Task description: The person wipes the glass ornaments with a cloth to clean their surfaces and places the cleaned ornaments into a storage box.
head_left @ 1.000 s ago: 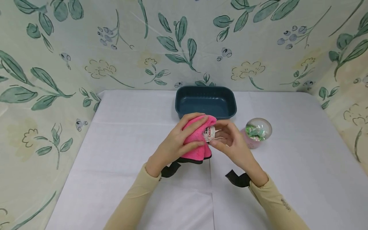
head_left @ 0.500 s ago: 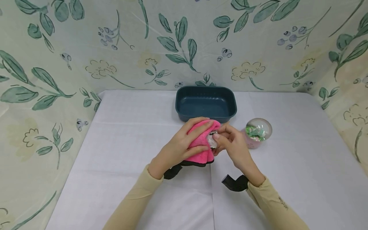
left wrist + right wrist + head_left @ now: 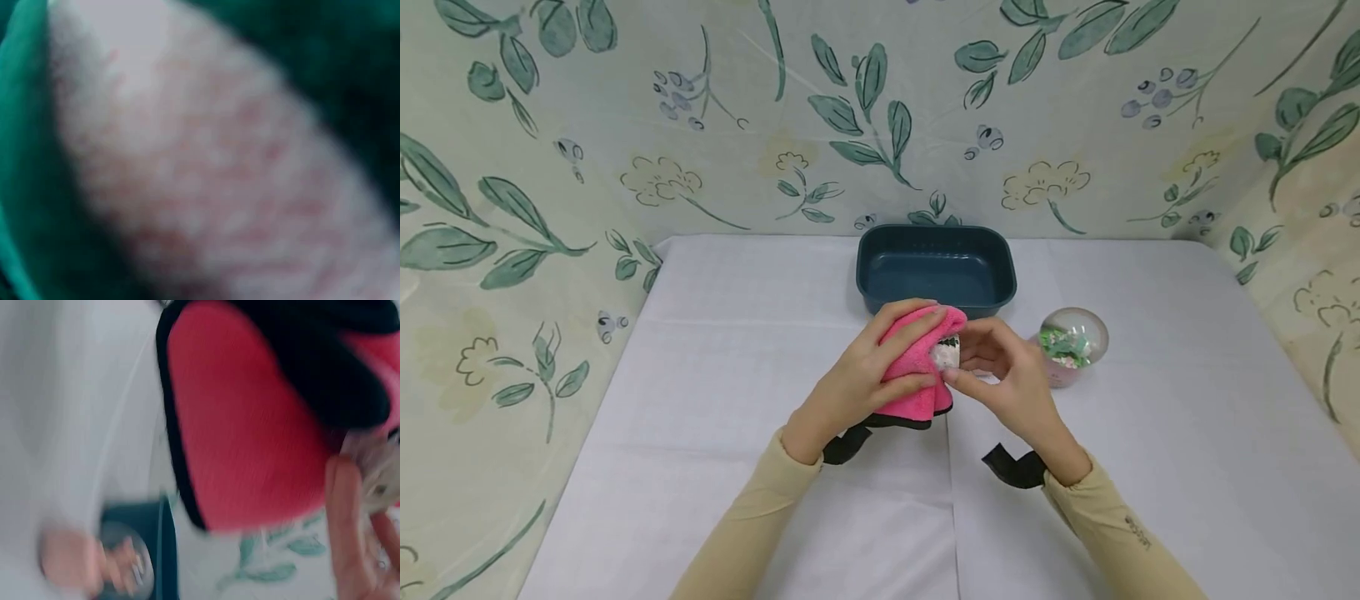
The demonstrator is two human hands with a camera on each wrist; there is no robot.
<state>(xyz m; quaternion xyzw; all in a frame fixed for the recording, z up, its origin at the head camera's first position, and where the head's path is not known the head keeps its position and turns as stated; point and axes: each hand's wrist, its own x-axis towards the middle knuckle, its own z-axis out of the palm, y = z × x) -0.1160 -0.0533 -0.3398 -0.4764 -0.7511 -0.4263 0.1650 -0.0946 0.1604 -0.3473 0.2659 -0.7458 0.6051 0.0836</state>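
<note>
In the head view my left hand (image 3: 880, 358) grips a folded pink cloth (image 3: 917, 400) with black edging, wrapped round a small white object (image 3: 946, 353) with dark print. The white object pokes out of the cloth on the right. My right hand (image 3: 1011, 371) holds its exposed end between thumb and curled fingers. From the right wrist, the cloth (image 3: 250, 425) hangs large, and fingers touch the pale, partly see-through object (image 3: 375, 469) at the right edge. Most of the object is hidden in the cloth. The left wrist view is a blurred close-up.
A dark blue basin (image 3: 936, 234) stands just beyond the hands. Right of the right hand is a snow globe (image 3: 1073, 337) with a pink base and green figures inside. A white cloth (image 3: 737, 358) covers the table; a leaf-patterned curtain (image 3: 715, 167) hangs behind.
Both hands shifted slightly right and toward the body, then back. The right thumb moved over the white object and back to its edge; the print facing up has changed, so the object has turned.
</note>
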